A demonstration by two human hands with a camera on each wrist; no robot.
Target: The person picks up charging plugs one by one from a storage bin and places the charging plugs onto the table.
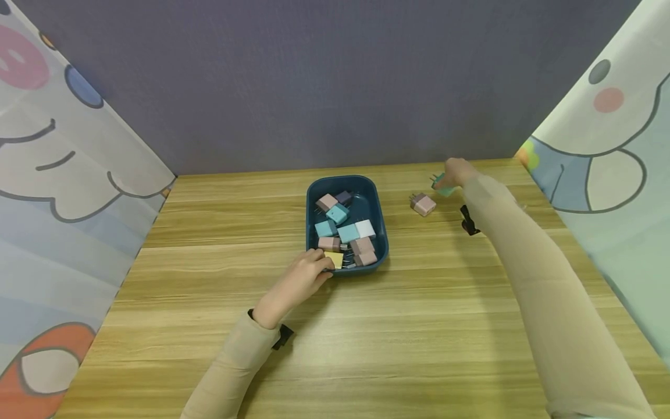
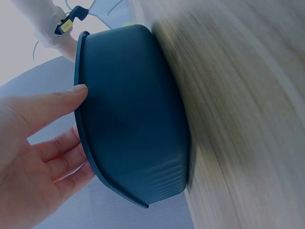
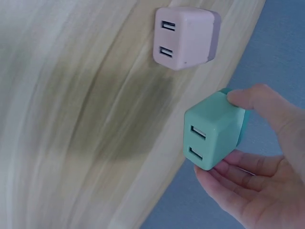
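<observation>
My left hand [image 1: 302, 274] grips the near left rim of a dark blue plastic bin [image 1: 381, 233], thumb outside the wall and fingers over the edge, as the left wrist view shows. Inside the bin lie several USB charger plugs in pink, blue, white and dark tones, with a yellow one [image 1: 335, 259] by my fingers. At the back right, my right hand [image 3: 257, 162] pinches a mint green USB charger [image 3: 214, 129] between thumb and fingers, its two ports facing the wrist camera. Close to it, a pink USB charger [image 1: 423, 204] sits on the wooden table.
The wood-grain table [image 1: 220, 279] ends at a grey-blue upright panel [image 1: 324, 87] behind the bin. Cartoon-printed sheets flank it, one on the left [image 1: 78, 163] and one on the right [image 1: 602, 174]. Black straps are on both wrists.
</observation>
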